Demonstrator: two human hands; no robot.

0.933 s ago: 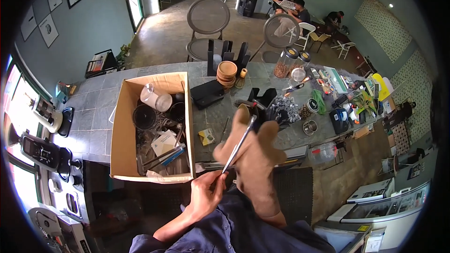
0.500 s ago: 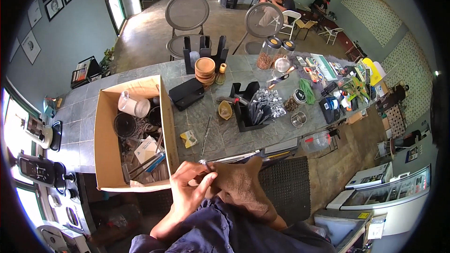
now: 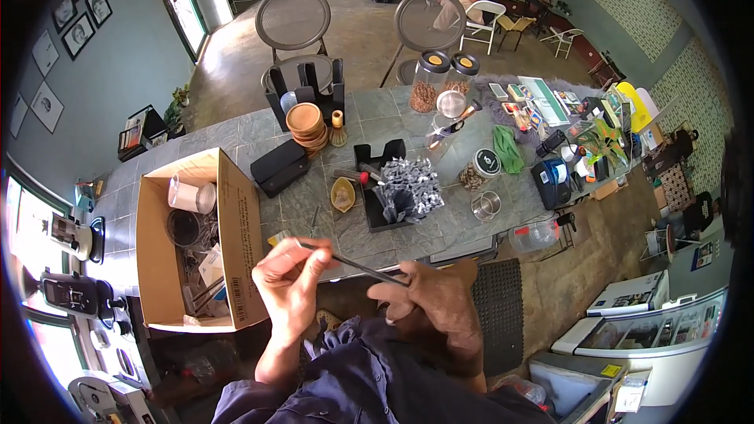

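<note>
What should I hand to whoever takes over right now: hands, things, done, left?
Left hand: pinching one end of a thin dark rod, raised in front of the counter.
Right hand: gripping the rod's other end.
Rod: off the counter, held level between both hands.
Open cardboard box: on the counter at the left, holding a cup and mixed tools.
Done: rod is in hand.
Left: rod is not set down anywhere yet.
</note>
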